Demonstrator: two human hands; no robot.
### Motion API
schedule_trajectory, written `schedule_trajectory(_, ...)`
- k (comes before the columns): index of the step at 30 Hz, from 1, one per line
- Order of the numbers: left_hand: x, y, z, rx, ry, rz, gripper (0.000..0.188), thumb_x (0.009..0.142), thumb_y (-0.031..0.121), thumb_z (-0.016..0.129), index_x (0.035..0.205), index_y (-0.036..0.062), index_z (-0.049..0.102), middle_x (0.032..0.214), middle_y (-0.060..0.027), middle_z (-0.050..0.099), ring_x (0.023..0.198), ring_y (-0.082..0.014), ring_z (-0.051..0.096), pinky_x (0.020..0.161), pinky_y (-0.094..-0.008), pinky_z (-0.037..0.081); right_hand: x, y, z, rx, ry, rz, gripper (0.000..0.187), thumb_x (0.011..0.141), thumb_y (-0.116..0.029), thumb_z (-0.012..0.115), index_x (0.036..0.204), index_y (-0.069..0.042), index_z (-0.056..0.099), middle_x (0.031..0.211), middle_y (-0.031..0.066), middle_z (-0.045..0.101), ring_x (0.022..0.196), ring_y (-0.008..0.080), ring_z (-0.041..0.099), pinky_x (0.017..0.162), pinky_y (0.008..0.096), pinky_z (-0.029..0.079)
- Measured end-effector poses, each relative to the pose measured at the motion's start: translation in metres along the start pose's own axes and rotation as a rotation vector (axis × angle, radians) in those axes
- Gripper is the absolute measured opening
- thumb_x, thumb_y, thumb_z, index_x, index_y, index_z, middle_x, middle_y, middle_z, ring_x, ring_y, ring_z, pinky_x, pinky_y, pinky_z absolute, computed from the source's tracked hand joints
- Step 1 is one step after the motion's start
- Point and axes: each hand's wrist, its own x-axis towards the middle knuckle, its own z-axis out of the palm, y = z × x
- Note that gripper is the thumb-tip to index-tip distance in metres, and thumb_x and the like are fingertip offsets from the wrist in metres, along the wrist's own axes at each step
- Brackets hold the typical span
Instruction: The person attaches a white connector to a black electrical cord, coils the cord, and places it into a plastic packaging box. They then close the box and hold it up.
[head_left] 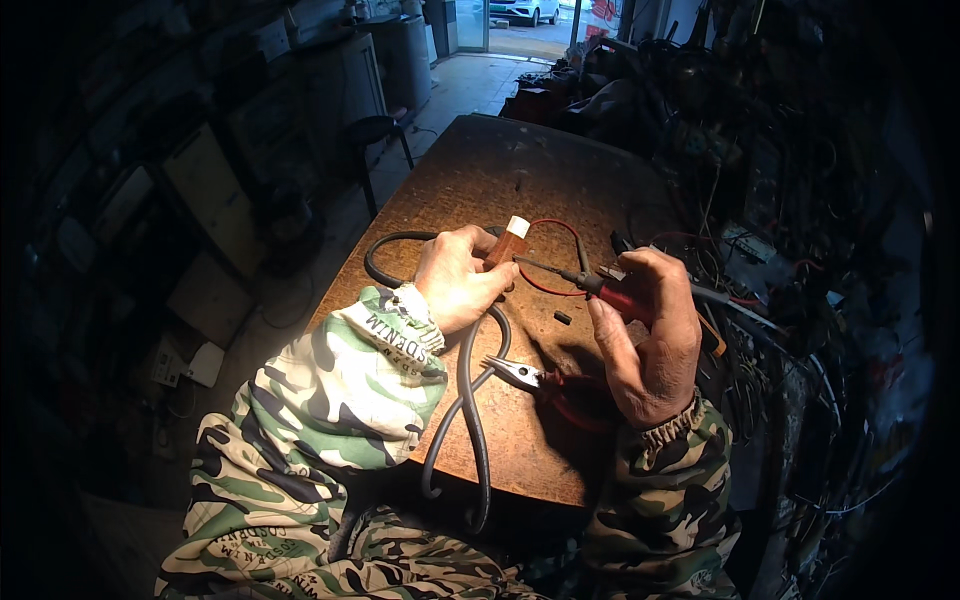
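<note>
In my left hand [458, 275], a small reddish-brown block [508, 246] with a white end is pinched between thumb and fingers. My right hand [652, 335] grips a red-handled screwdriver [622, 296]; its thin dark shaft points left, with the tip right by the block. Whether the tip touches it I cannot tell. A loop of thin red wire [572, 230] curves around behind the shaft. Thick black cable [464, 370] loops under my left hand and hangs over the near table edge. Pliers [518, 372] with red handles lie below the screwdriver, jaws toward the cable.
The worn wooden table [450, 190] is brightly lit near my hands. A short black piece [563, 318] lies on it. Tools and wires crowd the right edge under a dark heap of parts [740, 240]. A stool [372, 130] stands beyond the left edge.
</note>
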Motion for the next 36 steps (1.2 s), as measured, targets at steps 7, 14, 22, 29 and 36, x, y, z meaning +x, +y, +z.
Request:
schedule_trajectory(7, 0.000, -0.003, 0.001, 0.021, 0.014, 0.037, 0.041, 0.092, 0.007, 0.073, 0.118, -0.0190, 0.055, 0.100, -0.0229, 0.073, 0.088, -0.0223, 0.075, 0.075, -0.0315, 0.062, -0.005, 0.006, -0.011, -0.064, -0.142, 0.140, 0.016, 0.090, -0.005, 0.076, 0.101, 0.002, 0.065, 0.091, 0.0133, 0.066, 0.074, 0.0195, 0.069, 0.062, 0.0304, 0.054)
schedule_trajectory(14, -0.001, 0.001, 0.001, 0.004, -0.005, -0.010, 0.039, 0.092, 0.007, 0.073, 0.117, -0.0187, 0.056, 0.102, -0.0216, 0.073, 0.091, -0.0220, 0.075, 0.076, -0.0313, 0.062, -0.006, 0.004, -0.016, -0.093, -0.246, 0.267, 0.025, 0.090, -0.007, 0.076, 0.110, 0.004, 0.064, 0.103, 0.0161, 0.066, 0.089, 0.0228, 0.072, 0.074, 0.0310, 0.058)
schedule_trajectory(22, -0.001, 0.001, 0.001, 0.021, 0.001, 0.021, 0.038, 0.092, 0.006, 0.073, 0.118, -0.0172, 0.057, 0.102, -0.0210, 0.073, 0.089, -0.0218, 0.075, 0.076, -0.0308, 0.062, -0.006, 0.012, -0.011, 0.049, -0.164, 0.107, 0.024, 0.090, -0.004, 0.075, 0.109, 0.005, 0.062, 0.106, 0.0169, 0.064, 0.084, 0.0189, 0.070, 0.073, 0.0267, 0.057)
schedule_trajectory(29, 0.002, 0.000, 0.003, 0.062, -0.016, 0.020, 0.040, 0.092, 0.010, 0.074, 0.117, -0.0161, 0.058, 0.099, -0.0215, 0.075, 0.088, -0.0207, 0.075, 0.074, -0.0313, 0.062, 0.002, 0.004, 0.001, 0.044, 0.042, 0.035, 0.017, 0.091, -0.008, 0.076, 0.099, 0.003, 0.066, 0.085, 0.0125, 0.067, 0.074, 0.0180, 0.069, 0.063, 0.0312, 0.054)
schedule_trajectory(36, -0.005, 0.009, 0.001, 0.133, -0.001, 0.026, 0.040, 0.092, 0.011, 0.075, 0.117, -0.0156, 0.059, 0.098, -0.0210, 0.075, 0.087, -0.0193, 0.075, 0.073, -0.0310, 0.061, -0.002, 0.007, -0.008, 0.057, -0.085, 0.111, 0.021, 0.091, -0.006, 0.075, 0.106, 0.004, 0.064, 0.099, 0.0143, 0.067, 0.077, 0.0190, 0.069, 0.070, 0.0274, 0.055)
